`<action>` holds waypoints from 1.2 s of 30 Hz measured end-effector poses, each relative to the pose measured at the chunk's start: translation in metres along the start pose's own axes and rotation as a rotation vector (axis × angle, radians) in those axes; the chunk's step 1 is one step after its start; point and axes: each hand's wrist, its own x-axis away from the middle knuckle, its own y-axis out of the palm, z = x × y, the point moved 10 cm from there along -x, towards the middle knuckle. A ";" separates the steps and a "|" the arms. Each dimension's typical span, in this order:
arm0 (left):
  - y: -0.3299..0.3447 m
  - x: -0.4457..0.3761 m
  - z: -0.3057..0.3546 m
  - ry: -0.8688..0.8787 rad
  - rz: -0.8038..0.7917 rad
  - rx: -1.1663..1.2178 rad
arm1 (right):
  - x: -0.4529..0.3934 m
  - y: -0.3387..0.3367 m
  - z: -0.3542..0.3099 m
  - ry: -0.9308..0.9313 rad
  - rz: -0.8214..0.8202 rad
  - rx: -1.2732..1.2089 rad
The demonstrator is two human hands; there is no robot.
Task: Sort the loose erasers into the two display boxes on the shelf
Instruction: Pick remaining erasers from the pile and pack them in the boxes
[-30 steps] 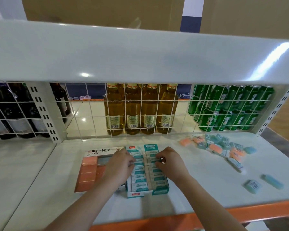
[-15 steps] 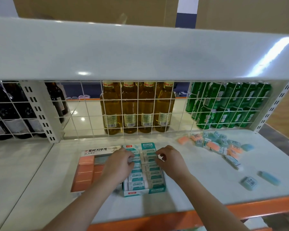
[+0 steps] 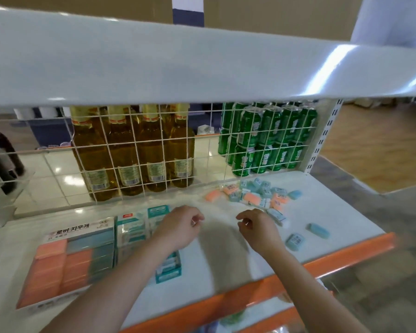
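Two display boxes stand side by side on the white shelf (image 3: pixel 216 265). The left box (image 3: pixel 65 260) holds orange and blue erasers; the teal box (image 3: pixel 135 234) holds wrapped white erasers. My left hand (image 3: pixel 178 229) hovers over the teal box's right side, fingers loosely curled, holding nothing. Further right, my right hand (image 3: pixel 257 229) hangs above bare shelf with loosely curled, empty fingers. A pile of loose orange and blue erasers (image 3: pixel 255 193) lies at the back right. A white wrapped eraser (image 3: pixel 277 216) lies just right of my right hand. Two blue erasers (image 3: pixel 296 241) (image 3: pixel 318 230) lie nearer the front edge.
A white wire grid (image 3: pixel 139 150) closes the shelf's back; behind it stand amber bottles (image 3: pixel 130 152) and green cans (image 3: pixel 267 138). An upper shelf (image 3: pixel 178 58) overhangs. The orange front edge (image 3: pixel 250 294) runs below my arms. Dark bottles (image 3: pixel 0 155) stand at far left.
Both hands have lifted off the teal box and moved right; the right hand now nears the loose erasers. The view has shifted and blurred.
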 end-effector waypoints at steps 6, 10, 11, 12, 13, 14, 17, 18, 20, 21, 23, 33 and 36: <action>0.043 -0.029 0.043 0.063 -0.090 -0.005 | 0.003 -0.034 0.057 0.093 0.072 -0.003; 0.064 -0.045 0.062 0.079 -0.096 -0.002 | 0.001 -0.048 0.091 0.168 0.121 -0.010; 0.068 -0.048 0.065 0.074 -0.095 0.002 | 0.000 -0.050 0.098 0.183 0.129 -0.018; 0.071 -0.051 0.068 0.069 -0.092 0.007 | 0.000 -0.052 0.104 0.196 0.136 -0.030; 0.074 -0.055 0.070 0.062 -0.086 0.013 | -0.002 -0.053 0.109 0.207 0.141 -0.038; 0.077 -0.058 0.072 0.058 -0.080 0.020 | -0.003 -0.054 0.114 0.220 0.141 -0.040; 0.085 -0.068 0.077 0.047 -0.070 0.028 | -0.009 -0.051 0.123 0.254 0.101 -0.028; 0.087 -0.071 0.079 0.054 -0.063 0.020 | -0.012 -0.049 0.125 0.261 0.086 -0.029; 0.088 -0.078 0.084 0.074 -0.032 -0.009 | -0.017 -0.046 0.129 0.268 0.075 -0.052; 0.087 -0.081 0.086 0.080 -0.013 -0.022 | -0.019 -0.045 0.131 0.274 0.080 -0.066; 0.086 -0.087 0.089 0.090 0.015 -0.052 | -0.023 -0.046 0.135 0.290 0.100 -0.087; 0.099 -0.112 0.103 0.164 -0.009 -0.186 | -0.047 -0.044 0.142 0.354 0.088 -0.066; 0.104 -0.117 0.102 0.178 -0.064 -0.221 | -0.052 -0.045 0.140 0.380 0.094 -0.042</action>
